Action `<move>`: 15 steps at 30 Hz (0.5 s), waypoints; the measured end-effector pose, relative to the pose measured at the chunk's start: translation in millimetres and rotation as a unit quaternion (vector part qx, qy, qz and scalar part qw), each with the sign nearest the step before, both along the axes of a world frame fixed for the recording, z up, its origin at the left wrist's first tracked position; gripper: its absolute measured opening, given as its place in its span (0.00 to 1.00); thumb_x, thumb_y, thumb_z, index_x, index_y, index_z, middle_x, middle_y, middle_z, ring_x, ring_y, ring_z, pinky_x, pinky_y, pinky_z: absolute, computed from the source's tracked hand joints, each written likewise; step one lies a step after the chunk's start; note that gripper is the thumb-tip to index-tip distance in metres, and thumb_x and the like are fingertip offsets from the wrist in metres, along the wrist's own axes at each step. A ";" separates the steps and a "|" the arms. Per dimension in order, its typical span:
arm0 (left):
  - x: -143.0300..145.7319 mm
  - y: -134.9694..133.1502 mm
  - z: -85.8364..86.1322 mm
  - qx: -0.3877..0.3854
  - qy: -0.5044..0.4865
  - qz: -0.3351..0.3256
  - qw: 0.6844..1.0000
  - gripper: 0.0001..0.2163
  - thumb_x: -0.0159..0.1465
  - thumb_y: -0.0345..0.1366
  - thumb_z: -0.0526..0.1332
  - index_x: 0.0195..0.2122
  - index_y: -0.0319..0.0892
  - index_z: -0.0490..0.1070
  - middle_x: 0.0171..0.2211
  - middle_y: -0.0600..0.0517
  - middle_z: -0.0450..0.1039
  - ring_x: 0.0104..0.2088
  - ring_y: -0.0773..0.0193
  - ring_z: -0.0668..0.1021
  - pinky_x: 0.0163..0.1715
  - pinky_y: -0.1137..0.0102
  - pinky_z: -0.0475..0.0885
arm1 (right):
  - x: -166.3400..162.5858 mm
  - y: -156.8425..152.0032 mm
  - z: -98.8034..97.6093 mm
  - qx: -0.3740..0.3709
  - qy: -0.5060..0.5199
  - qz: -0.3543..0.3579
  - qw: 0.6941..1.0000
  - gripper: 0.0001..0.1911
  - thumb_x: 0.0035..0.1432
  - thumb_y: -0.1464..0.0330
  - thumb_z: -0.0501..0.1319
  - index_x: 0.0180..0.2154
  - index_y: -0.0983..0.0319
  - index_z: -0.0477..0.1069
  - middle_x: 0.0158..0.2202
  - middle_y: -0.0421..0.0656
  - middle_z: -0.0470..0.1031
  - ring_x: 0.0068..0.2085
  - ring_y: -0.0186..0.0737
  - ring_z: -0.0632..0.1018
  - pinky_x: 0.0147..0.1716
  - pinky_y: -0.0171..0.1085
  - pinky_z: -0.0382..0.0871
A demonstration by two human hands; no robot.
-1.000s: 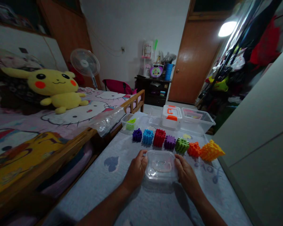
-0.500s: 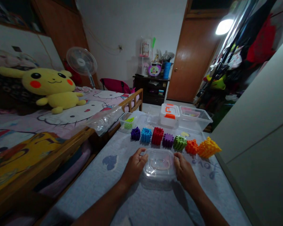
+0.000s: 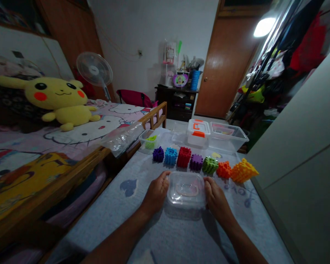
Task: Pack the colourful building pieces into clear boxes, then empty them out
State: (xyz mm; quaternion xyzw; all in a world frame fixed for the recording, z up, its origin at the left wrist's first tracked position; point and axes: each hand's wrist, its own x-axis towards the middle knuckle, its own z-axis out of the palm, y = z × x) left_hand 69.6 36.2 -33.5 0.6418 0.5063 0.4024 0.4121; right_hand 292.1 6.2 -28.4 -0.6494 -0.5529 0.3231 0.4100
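Observation:
Between my two hands is a clear plastic container (image 3: 186,198) with a see-through lid on top. My left hand (image 3: 157,192) is closed on its left edge, thumb near the upper rim. On the opposite edge, my right hand (image 3: 216,196) grips the container with its fingers partly hidden along the side. Just beyond it stands a row of toy block pieces: dark blue (image 3: 158,154), light blue (image 3: 171,156), red (image 3: 184,157), purple (image 3: 196,162), green (image 3: 210,165), orange (image 3: 224,169) and yellow (image 3: 244,171).
Behind the blocks are a small tub (image 3: 148,142) with green pieces, a white box with orange latches (image 3: 198,132) and a larger clear bin (image 3: 228,136). Left of the cloth-covered table (image 3: 121,223) runs a wooden bed rail (image 3: 79,170). A pale cabinet (image 3: 299,146) borders the right.
My fingers have shifted slightly along the container's edges, the right hand's now further down its side. The container stays in almost the same place, and the blocks have not moved.

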 end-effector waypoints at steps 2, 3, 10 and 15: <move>-0.5 0.1 -3.2 -0.005 -0.013 -0.002 1.000 0.18 0.67 0.44 0.49 0.50 0.40 0.70 0.37 0.48 0.77 0.39 0.56 0.77 0.41 0.68 0.68 | 0.7 -1.1 -1.0 -0.022 0.024 0.010 0.999 0.17 0.60 0.54 0.47 0.37 0.57 0.68 0.23 0.38 0.69 0.20 0.39 0.71 0.20 0.37 0.64; -0.9 0.3 -5.3 -0.011 -0.022 -0.001 1.000 0.19 0.67 0.44 0.49 0.51 0.40 0.69 0.37 0.49 0.77 0.38 0.57 0.77 0.40 0.68 0.68 | 1.3 -1.6 -1.7 -0.036 0.040 0.019 0.998 0.18 0.61 0.54 0.46 0.38 0.57 0.68 0.22 0.37 0.67 0.19 0.38 0.69 0.19 0.37 0.63; -4.0 4.5 -11.7 -0.030 -0.025 0.009 0.999 0.15 0.66 0.40 0.50 0.47 0.41 0.70 0.38 0.49 0.76 0.39 0.57 0.76 0.43 0.66 0.67 | 8.5 2.2 -8.6 0.017 -0.032 0.034 0.999 0.16 0.60 0.59 0.49 0.31 0.59 0.70 0.26 0.41 0.73 0.29 0.42 0.75 0.31 0.38 0.66; -3.7 2.3 -3.7 0.011 -0.051 0.037 0.998 0.16 0.67 0.44 0.50 0.45 0.41 0.71 0.46 0.45 0.72 0.50 0.55 0.72 0.54 0.63 0.63 | 11.9 2.9 -6.6 0.036 -0.061 0.001 0.997 0.19 0.62 0.57 0.48 0.36 0.61 0.73 0.34 0.46 0.76 0.37 0.45 0.76 0.39 0.40 0.68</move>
